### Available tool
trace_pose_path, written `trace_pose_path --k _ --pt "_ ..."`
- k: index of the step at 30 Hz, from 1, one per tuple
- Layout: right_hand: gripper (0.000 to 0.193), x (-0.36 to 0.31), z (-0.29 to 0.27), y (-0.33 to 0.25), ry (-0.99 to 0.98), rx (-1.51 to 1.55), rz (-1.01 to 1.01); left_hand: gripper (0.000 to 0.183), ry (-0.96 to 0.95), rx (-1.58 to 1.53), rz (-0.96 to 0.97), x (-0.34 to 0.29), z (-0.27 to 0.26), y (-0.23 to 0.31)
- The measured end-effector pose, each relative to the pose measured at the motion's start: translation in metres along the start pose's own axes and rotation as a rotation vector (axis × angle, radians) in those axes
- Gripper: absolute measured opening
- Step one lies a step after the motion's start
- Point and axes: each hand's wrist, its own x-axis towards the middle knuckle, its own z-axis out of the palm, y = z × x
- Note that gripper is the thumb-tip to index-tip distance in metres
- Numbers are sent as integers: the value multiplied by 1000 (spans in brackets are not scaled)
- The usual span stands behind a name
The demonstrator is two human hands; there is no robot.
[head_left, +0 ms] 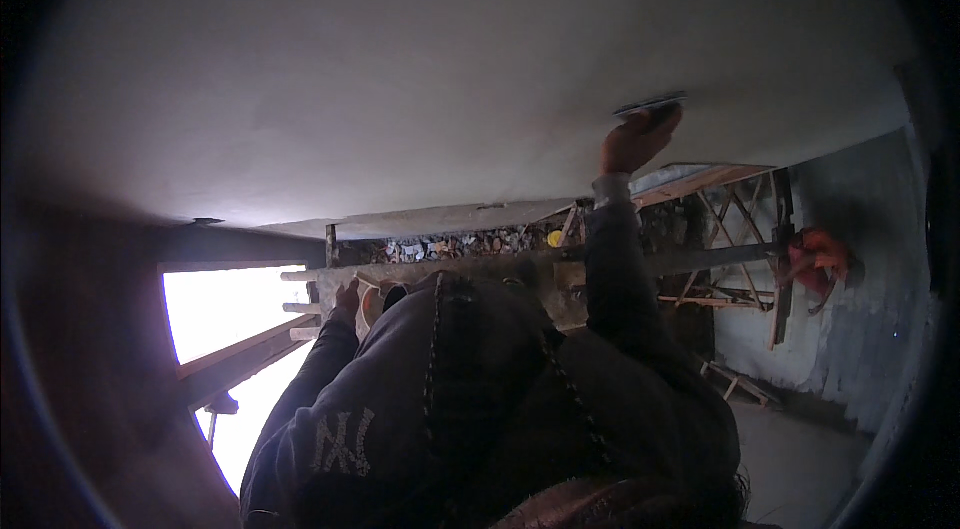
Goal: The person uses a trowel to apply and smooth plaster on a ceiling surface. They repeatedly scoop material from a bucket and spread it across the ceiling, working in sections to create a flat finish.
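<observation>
High on the right, my right hand [637, 143] is closed around a flat plastering trowel [650, 107], whose thin blade lies against the smooth pale wall [440, 79]. My right arm is stretched up and forward. Lower on the left, my left hand [347, 298] hangs down beside a round, brownish container [373, 307], partly hidden by my dark hooded top. The hand is small and dim here, so its grip on the container or on anything else is unclear.
Scaffold planks [715, 258] and crossed wooden braces [745, 214] stand to the right. Beyond them is an orange shape [820, 257], perhaps a person bending. Rubble [450, 247] and a yellow object [555, 239] lie below the wall. A bright opening [235, 314] is at left, with wooden poles [300, 307].
</observation>
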Motion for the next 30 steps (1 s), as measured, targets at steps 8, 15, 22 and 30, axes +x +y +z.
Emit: trace_pose_path --k 8,15,22,30 --pt "57 -30 18 -123 -162 78 -382 93 -165 324 -16 32 3 -48" --pt "53 5 4 -93 -153 -14 -397 55 -113 538 443 44 14 -53" --pt "61 24 8 -134 -316 125 -584 92 -195 550 377 48 6 -57" --pt "69 -208 36 -35 -435 380 99 93 -115 450 165 50 -10 -64"
